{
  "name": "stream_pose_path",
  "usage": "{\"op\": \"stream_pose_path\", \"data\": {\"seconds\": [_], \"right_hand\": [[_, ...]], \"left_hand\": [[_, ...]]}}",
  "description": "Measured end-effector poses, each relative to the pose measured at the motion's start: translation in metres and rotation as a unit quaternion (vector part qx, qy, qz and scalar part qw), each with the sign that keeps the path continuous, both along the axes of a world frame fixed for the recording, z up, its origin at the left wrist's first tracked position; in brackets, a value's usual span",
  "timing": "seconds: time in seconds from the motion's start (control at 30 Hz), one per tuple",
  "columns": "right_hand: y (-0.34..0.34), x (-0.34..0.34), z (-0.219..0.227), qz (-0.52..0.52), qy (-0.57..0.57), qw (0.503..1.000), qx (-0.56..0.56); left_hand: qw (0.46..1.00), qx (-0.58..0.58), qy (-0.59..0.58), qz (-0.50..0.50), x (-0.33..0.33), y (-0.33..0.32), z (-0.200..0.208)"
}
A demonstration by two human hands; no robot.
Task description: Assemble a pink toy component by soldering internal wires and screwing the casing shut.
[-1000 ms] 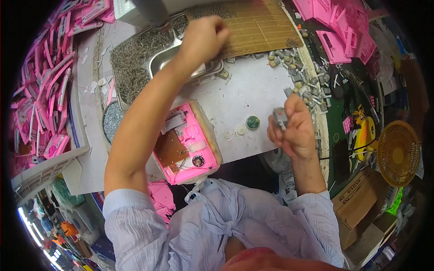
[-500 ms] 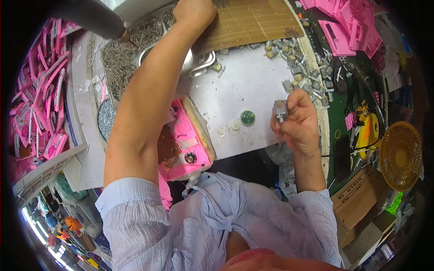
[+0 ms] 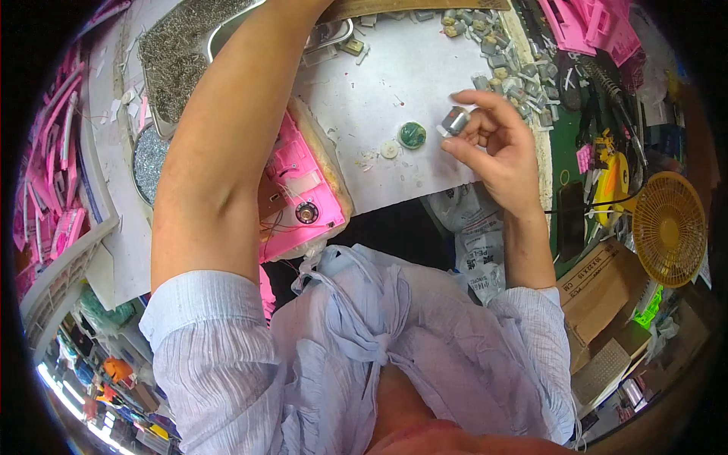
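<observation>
The right hand [image 3: 497, 140], right of centre in the frame, has its thumb and bent fingers closed around a small grey motor [image 3: 456, 121], which sits tilted above the white tabletop [image 3: 379, 83]. The left forearm [image 3: 227, 129] stretches up the left half to the top edge, where the left hand is cut off, so its grip cannot be told. Near the motor, at the centre, lie a round green-filled container [image 3: 412, 135] and, just beside it, a small white disc [image 3: 389, 149]. Left of centre, partly behind the forearm, a pink plastic casing [image 3: 282, 236] shows a round black speaker [image 3: 306, 213] and thin wires. More grey motors [image 3: 497, 61] are heaped at the upper right; a metal tray of small metal pieces [image 3: 178, 61] fills the upper left, above a round dish of silvery bits [image 3: 148, 163].
</observation>
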State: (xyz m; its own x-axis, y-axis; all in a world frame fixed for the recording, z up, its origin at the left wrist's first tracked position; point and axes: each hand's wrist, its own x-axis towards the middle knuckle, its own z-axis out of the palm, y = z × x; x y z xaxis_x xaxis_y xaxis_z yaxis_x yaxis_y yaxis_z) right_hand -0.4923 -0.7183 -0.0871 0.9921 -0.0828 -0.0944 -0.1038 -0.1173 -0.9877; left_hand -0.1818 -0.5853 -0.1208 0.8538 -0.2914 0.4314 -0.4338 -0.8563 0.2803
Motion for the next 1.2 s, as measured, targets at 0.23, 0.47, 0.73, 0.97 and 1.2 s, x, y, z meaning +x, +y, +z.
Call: {"op": "stream_pose_path", "data": {"seconds": [0.23,0.47,0.73,0.97,1.2], "right_hand": [[-0.002,0.008,-0.01,0.105,0.026,0.954,-0.28],[0.008,0.024,-0.009,0.177,-0.031,0.917,-0.356],[0.013,0.034,-0.007,0.19,0.033,0.924,-0.331],[0.071,0.003,0.011,0.112,0.097,0.979,0.142],[0.107,0.011,0.011,0.22,0.15,0.93,0.254]], "left_hand": [[0.961,-0.115,-0.118,-0.222,-0.058,0.01,0.017],[0.918,-0.209,0.154,-0.299,-0.186,0.093,0.072],[0.87,-0.315,0.292,-0.24,-0.271,0.19,0.057],[0.824,-0.421,0.359,-0.119,-0.308,0.184,0.032],[0.813,-0.458,0.343,-0.109,-0.313,0.188,0.031]]}}
